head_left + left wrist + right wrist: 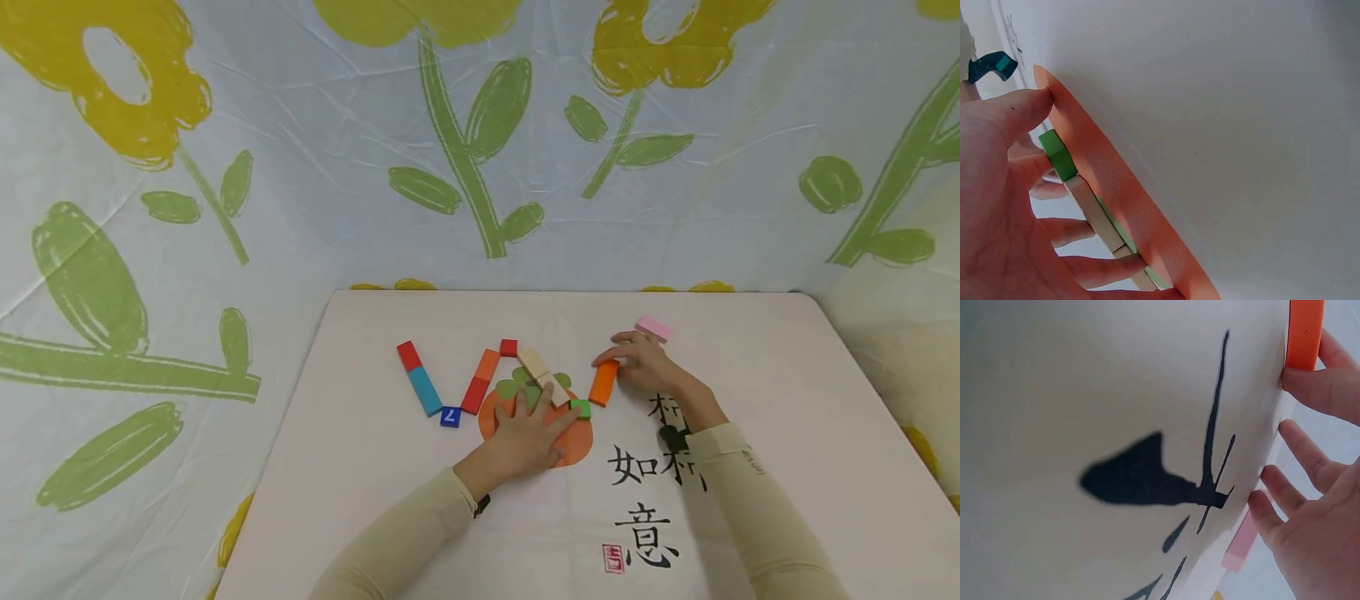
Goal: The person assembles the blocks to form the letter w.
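Note:
My left hand [521,437] rests with spread fingers beside a zigzag row of blocks on the table. Its fingertips touch the cream blocks [532,362] and the green cube [581,409], over an orange fruit print. The left wrist view shows the green cube [1058,155] by the index finger, at the end of the cream blocks [1094,209]. My right hand [643,365] pinches the upper end of an orange block [603,385] between thumb and index finger. In the right wrist view the orange block [1304,337] meets the thumb; the other fingers are spread.
Leftward the row holds a red block [408,356], a blue block [425,392], a dark blue cube with a 7 [450,417], orange-red and red blocks [476,395], and a red cube [508,347]. A pink block [653,328] lies behind my right hand.

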`<action>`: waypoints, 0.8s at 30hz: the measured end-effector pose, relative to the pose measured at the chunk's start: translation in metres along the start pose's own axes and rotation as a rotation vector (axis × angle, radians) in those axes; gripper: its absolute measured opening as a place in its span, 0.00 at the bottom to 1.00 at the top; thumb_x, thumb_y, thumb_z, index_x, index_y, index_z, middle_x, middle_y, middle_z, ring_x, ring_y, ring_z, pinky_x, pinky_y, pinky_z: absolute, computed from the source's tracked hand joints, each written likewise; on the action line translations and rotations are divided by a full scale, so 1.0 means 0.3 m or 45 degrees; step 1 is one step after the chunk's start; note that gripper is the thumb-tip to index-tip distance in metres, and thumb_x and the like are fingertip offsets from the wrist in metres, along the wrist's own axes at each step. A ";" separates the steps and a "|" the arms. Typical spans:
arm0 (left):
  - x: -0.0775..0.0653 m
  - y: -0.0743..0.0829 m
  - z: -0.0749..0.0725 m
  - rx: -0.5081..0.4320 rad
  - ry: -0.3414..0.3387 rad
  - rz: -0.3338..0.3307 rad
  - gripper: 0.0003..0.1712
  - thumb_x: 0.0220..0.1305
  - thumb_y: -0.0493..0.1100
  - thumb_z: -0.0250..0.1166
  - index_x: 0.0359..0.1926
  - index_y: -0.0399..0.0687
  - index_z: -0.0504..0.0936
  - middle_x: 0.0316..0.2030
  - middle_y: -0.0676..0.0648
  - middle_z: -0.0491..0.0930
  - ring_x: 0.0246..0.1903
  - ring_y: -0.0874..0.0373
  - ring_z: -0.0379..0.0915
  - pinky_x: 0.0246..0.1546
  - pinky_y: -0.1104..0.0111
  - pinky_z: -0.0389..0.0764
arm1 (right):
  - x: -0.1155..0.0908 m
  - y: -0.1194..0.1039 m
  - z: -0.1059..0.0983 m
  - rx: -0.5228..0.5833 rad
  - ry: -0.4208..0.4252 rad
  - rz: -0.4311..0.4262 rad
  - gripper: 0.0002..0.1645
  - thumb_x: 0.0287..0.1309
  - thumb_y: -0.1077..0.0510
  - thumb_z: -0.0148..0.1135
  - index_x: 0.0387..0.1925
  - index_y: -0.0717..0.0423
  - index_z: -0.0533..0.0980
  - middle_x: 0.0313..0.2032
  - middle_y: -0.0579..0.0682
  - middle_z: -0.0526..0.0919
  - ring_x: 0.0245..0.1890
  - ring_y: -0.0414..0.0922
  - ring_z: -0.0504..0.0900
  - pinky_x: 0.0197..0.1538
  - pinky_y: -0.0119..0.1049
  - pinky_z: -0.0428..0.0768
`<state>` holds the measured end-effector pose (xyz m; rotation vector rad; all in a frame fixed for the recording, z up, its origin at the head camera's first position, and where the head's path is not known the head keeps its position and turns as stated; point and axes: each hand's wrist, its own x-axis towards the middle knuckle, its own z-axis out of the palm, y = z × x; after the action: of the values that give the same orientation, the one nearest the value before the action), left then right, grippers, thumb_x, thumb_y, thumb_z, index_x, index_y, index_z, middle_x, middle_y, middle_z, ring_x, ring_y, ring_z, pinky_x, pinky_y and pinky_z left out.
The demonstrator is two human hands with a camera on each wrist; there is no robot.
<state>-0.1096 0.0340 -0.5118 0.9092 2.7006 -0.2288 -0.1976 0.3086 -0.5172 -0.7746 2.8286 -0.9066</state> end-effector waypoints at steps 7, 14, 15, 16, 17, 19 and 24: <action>-0.003 0.000 -0.005 -0.018 -0.009 -0.005 0.43 0.70 0.70 0.51 0.79 0.80 0.41 0.79 0.46 0.41 0.71 0.32 0.51 0.57 0.33 0.67 | 0.001 -0.001 0.005 -0.007 -0.018 0.041 0.24 0.55 0.78 0.58 0.45 0.54 0.86 0.59 0.72 0.72 0.61 0.69 0.64 0.61 0.70 0.53; -0.002 -0.001 -0.007 -0.027 -0.012 -0.008 0.43 0.70 0.70 0.51 0.79 0.80 0.40 0.79 0.46 0.40 0.72 0.32 0.50 0.57 0.33 0.66 | -0.004 -0.004 0.006 0.009 -0.028 0.067 0.25 0.55 0.78 0.57 0.46 0.53 0.86 0.60 0.72 0.71 0.62 0.69 0.64 0.60 0.70 0.55; -0.002 -0.002 -0.006 -0.032 -0.012 -0.010 0.43 0.70 0.70 0.51 0.79 0.80 0.40 0.79 0.46 0.40 0.72 0.32 0.50 0.58 0.33 0.66 | -0.005 -0.005 0.006 0.012 -0.031 0.076 0.26 0.55 0.78 0.56 0.47 0.53 0.86 0.60 0.71 0.71 0.62 0.69 0.63 0.60 0.70 0.55; -0.001 -0.002 -0.005 -0.035 -0.009 -0.011 0.43 0.70 0.70 0.51 0.78 0.80 0.40 0.79 0.46 0.40 0.72 0.33 0.50 0.58 0.33 0.66 | -0.006 -0.006 0.006 0.014 -0.034 0.085 0.26 0.54 0.78 0.56 0.47 0.52 0.86 0.60 0.72 0.71 0.62 0.69 0.63 0.60 0.71 0.55; 0.000 -0.002 -0.004 -0.038 -0.007 -0.012 0.43 0.70 0.70 0.51 0.78 0.80 0.40 0.79 0.46 0.40 0.72 0.33 0.50 0.58 0.34 0.66 | -0.007 -0.007 0.007 0.017 -0.036 0.096 0.26 0.54 0.78 0.55 0.47 0.52 0.86 0.60 0.72 0.70 0.62 0.69 0.63 0.60 0.71 0.55; 0.000 -0.002 -0.003 -0.043 -0.005 -0.011 0.43 0.70 0.70 0.51 0.78 0.81 0.40 0.79 0.46 0.40 0.72 0.33 0.50 0.58 0.33 0.65 | -0.008 -0.010 0.008 0.018 -0.041 0.111 0.26 0.54 0.77 0.56 0.47 0.52 0.86 0.61 0.72 0.70 0.63 0.69 0.62 0.60 0.71 0.55; 0.000 -0.003 0.000 -0.042 -0.007 -0.008 0.43 0.70 0.70 0.51 0.78 0.81 0.40 0.79 0.46 0.40 0.72 0.33 0.50 0.58 0.33 0.65 | -0.012 -0.017 0.010 0.004 -0.043 0.129 0.26 0.54 0.77 0.57 0.47 0.52 0.86 0.61 0.72 0.70 0.62 0.70 0.63 0.60 0.72 0.56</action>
<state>-0.1102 0.0334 -0.5118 0.8894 2.6943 -0.1877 -0.1915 0.3052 -0.5171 -0.6335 2.8073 -0.8750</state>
